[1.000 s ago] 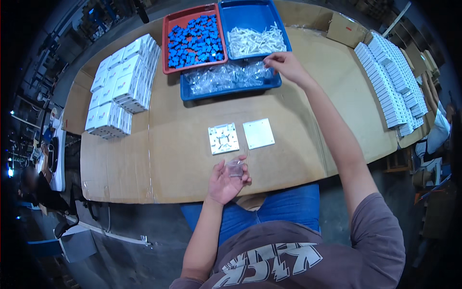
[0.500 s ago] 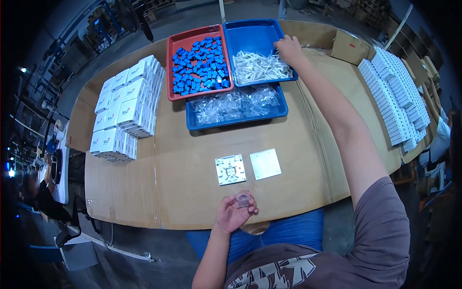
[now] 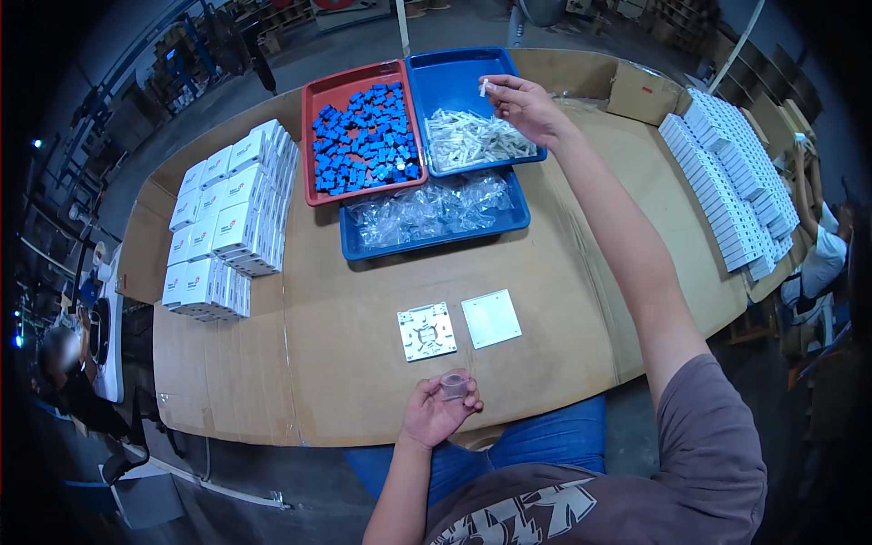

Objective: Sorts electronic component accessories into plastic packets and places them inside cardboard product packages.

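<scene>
My left hand (image 3: 440, 411) is closed around a small clear plastic bag (image 3: 453, 387), held just above the table's near edge. Over the far blue tray (image 3: 459, 66), my right hand (image 3: 525, 104) pinches a small white strip-like piece (image 3: 483, 87) between thumb and fingers. Many slim white pieces (image 3: 472, 138) lie heaped in that tray below the hand. In front of my left hand sits a square white plate with cut-outs and a ring-like centre (image 3: 426, 332). Beside it, to the right, rests a plain white square plate (image 3: 491, 318).
Left of the blue tray stands a red tray (image 3: 313, 191) of small blue parts (image 3: 368, 136). A nearer blue tray (image 3: 436, 242) holds clear plastic bags (image 3: 427, 207). White boxes (image 3: 227, 218) are stacked at left, more (image 3: 731, 182) at right. Co-workers sit at both sides.
My right hand has moved left and up from the tray's right rim, and a small white piece now shows in its fingers. My left hand keeps the clear bag. The view has shifted slightly.
</scene>
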Tool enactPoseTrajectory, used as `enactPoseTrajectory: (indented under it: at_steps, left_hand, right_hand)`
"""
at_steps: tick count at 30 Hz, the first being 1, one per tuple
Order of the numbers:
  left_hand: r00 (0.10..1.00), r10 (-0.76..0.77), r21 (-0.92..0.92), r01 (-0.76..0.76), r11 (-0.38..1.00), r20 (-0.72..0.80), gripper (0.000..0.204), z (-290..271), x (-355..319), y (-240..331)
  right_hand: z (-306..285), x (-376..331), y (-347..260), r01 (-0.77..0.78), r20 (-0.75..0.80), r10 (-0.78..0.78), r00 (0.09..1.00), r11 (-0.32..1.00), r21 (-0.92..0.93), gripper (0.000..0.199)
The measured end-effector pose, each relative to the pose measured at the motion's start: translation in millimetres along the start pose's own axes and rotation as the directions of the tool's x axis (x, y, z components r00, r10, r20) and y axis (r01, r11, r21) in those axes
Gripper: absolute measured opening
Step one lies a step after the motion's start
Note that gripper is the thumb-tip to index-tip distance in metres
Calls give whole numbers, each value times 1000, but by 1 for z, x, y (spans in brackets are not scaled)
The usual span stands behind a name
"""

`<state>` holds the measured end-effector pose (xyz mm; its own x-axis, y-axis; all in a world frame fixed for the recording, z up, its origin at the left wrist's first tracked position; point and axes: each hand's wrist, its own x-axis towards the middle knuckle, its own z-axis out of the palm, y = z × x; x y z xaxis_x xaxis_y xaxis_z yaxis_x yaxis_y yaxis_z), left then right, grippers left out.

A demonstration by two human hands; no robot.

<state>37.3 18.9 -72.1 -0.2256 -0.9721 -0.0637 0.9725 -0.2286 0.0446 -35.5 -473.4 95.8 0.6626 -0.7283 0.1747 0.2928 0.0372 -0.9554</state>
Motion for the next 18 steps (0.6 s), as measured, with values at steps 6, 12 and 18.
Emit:
enactPoseTrajectory:
  at_steps: [6,12,18]
  left_hand:
    - [999,35,104,-36,994,14,56,-14,-1,-6]
    - [1000,17,127,-20,992,27,57,-10,7,-6]
    - [999,29,247,-19,969,-38,56,-5,3,-2]
  right_hand:
    - [55,-112,-7,-105,31,104,994,994,43,25]
    - [90,-251,57,-249,-23,256,966,907,-340,22]
    - [144,-327,78,-270,-82,268,960,963,-18,13]
